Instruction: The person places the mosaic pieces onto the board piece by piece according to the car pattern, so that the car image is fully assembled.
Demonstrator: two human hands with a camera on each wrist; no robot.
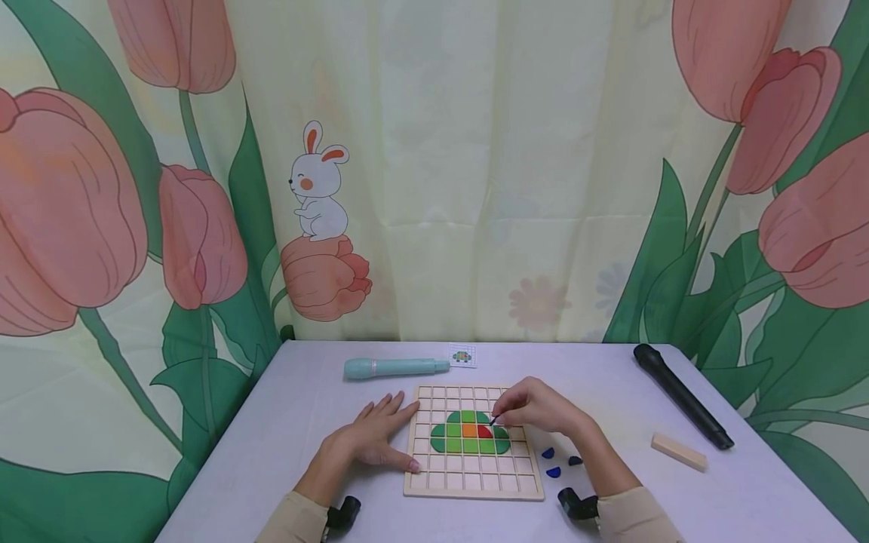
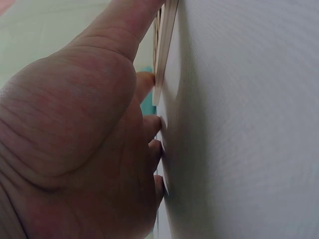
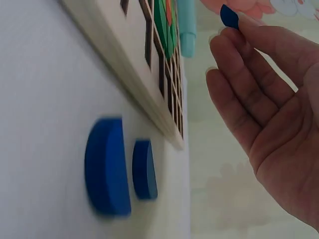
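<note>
A square wooden grid board (image 1: 475, 496) lies mid-table. Green pieces (image 1: 470, 446) fill some of its cells, around an orange piece (image 1: 470, 430) and a red piece (image 1: 485, 431). My left hand (image 1: 380, 434) rests at the board's left side, fingers spread, with the thumb on its edge. Above the board, my right hand (image 1: 543, 409) pinches a small blue piece (image 3: 229, 17) between thumb and fingertips, close over the upper right of the green pattern. Right of the board lie a few blue half-round pieces (image 1: 553, 473), two seen large as blue blocks (image 3: 107, 167) in the right wrist view.
Behind the board lie a teal pen-like tube (image 1: 394, 367) and a small card (image 1: 463, 356) with a coloured grid picture. A long black cylinder (image 1: 682, 396) and a plain wooden strip (image 1: 679, 452) lie at the right. A tulip-printed curtain (image 1: 434, 188) hangs beyond the table.
</note>
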